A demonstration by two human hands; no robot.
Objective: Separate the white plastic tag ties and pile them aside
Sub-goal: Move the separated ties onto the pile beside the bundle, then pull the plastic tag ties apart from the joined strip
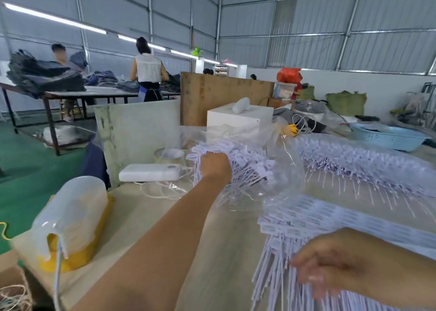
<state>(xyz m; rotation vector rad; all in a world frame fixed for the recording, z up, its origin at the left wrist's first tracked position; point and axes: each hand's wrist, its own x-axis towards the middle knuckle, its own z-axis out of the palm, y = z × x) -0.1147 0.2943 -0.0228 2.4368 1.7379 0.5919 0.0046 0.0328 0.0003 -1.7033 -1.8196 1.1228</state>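
- Reaching out toward twelve o'clock, left hand [213, 166] clenched around a bundle of white tag ties [238, 166] half inside a clear plastic bag [283, 169].
- Resting at five o'clock, right hand [335, 273] blurred, fingers curled onto the stems of a joined strip of tag ties [330, 218]; grip or mere touch, cannot tell.
- Lying at two o'clock, well apart from both hands, a long bagged row of tag ties [368, 159].
- Covered in pale beige board, worktable [146, 216] crowded at its far edge.
- Standing at nine o'clock on the table, a yellow-based device under a translucent hood [70, 216].
- Sitting at eleven o'clock just beside the left hand, a white power bank [148, 172] and a tape roll [168, 156].
- Set further back at twelve o'clock, a white box [238, 119]; at two o'clock, a blue basin [387, 137].
- Beyond the table: green floor [28, 169], grey panelled walls and roof with strip lights [54, 18], a plywood board [224, 96].
- Working at ten o'clock, people at a long table [94, 93] heaped with dark garments [42, 74].
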